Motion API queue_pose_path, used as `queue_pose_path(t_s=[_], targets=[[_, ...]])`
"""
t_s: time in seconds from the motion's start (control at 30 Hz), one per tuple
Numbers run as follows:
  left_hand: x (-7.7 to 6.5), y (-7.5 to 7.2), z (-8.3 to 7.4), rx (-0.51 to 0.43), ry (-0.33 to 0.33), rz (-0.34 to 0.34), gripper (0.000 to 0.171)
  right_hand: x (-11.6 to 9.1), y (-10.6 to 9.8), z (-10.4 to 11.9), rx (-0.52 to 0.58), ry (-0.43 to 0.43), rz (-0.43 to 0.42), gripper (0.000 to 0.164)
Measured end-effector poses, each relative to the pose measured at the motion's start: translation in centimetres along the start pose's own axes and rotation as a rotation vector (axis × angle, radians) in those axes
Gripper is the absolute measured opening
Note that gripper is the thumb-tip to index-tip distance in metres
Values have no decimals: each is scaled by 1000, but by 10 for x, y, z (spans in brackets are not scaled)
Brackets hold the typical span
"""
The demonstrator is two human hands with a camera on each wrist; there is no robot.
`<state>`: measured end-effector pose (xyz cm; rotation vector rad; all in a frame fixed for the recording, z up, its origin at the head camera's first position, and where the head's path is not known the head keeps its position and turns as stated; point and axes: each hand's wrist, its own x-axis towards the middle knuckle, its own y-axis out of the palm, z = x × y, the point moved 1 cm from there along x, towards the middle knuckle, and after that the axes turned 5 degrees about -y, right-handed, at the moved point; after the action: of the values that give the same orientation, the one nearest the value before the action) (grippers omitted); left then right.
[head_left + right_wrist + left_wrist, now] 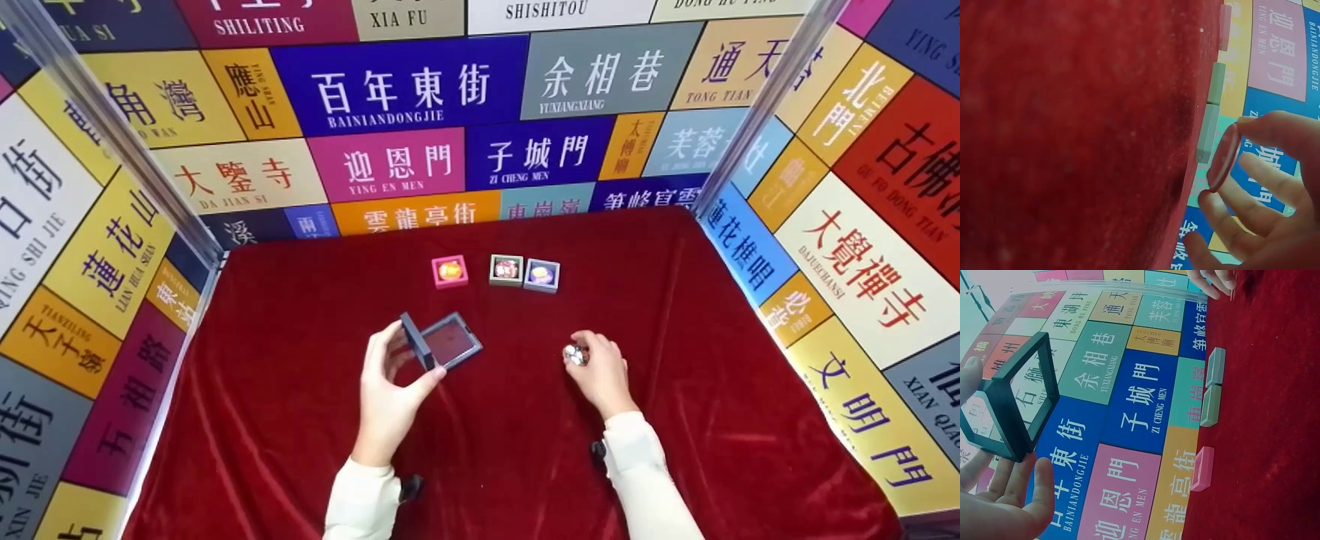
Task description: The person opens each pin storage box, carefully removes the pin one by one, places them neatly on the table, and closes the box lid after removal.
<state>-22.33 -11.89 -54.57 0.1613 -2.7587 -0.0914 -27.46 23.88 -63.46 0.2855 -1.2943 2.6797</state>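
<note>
My left hand holds a dark-framed display case between thumb and fingers. The case stands unfolded at its hinge, one half upright and the other spread out to the right. In the left wrist view, the dark frame has clear windows through which the wall shows. To the right, my right hand pinches a small round disc just above the red cloth. Its front looks shiny and patterned in the head view. The right wrist view shows the disc edge-on, held at its rim by thumb and fingertips.
Beyond the hands, a pink box, a green box and a grey-blue box stand on the red cloth. Each holds a small bright item. Panels with printed signs enclose the table's back and sides.
</note>
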Motion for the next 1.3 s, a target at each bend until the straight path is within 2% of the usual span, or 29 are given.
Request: queue_pose_path(t_s=[0.2,0.37,0.57,0.87,0.97,1.1,1.3], targets=[[0,1,-1,1,3,-2,84,0,-1,1,-44,40,80,40],[-1,0,-1,14,1,-2,82,-1,-1,2,-85,32,102,38],[-1,1,-2,46,-1,-2,82,-1,1,4,-145,10,132,33],[0,2,-8,89,-2,-14,81,0,0,6,-191,-80,163,35],[3,-1,-3,132,4,-13,82,-2,-1,6,-197,-102,178,36],[7,-9,7,242,-10,-13,82,-6,-2,7,-221,-111,211,40],[15,-20,20,353,-91,-33,81,-5,-4,6,-233,-133,214,42]])
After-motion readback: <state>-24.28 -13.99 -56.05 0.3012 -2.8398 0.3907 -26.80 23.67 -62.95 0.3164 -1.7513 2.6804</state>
